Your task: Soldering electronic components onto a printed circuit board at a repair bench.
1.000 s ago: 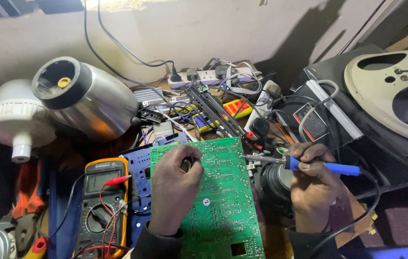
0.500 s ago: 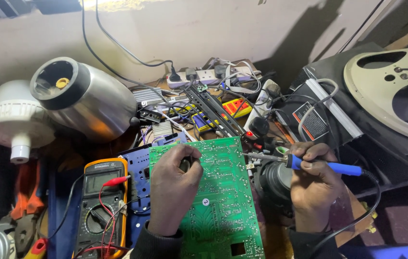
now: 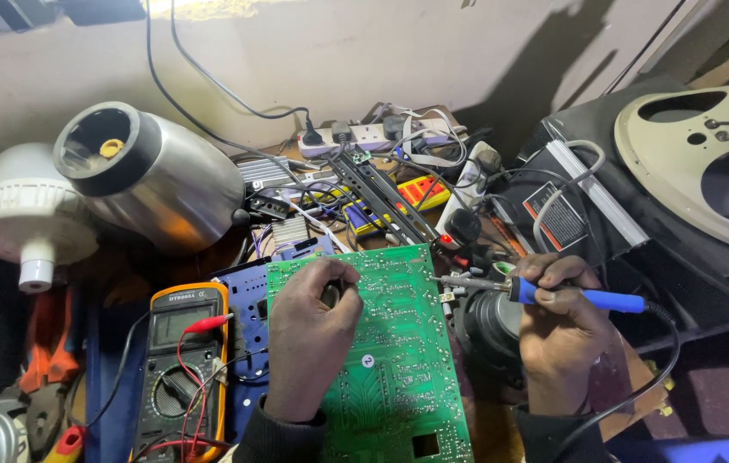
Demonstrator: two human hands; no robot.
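Note:
A green circuit board (image 3: 399, 360) lies solder side up in front of me. My left hand (image 3: 309, 339) rests on its left part, fingers curled around a small dark object that I cannot make out. My right hand (image 3: 557, 330) grips a blue-handled soldering iron (image 3: 553, 293) just right of the board. The iron's metal tip (image 3: 450, 279) points left and hovers at the board's upper right edge. A dark cord runs from the handle down to the right.
A yellow multimeter (image 3: 180, 369) with red and black leads lies left of the board. Behind stand a steel cylinder (image 3: 154, 176), a white lamp housing (image 3: 26, 214), a power strip (image 3: 364, 135) and tangled wires. A black speaker cabinet with a cream disc (image 3: 707, 171) stands right.
None of note: both hands, the board and the iron keep their places; only the view shifts slightly.

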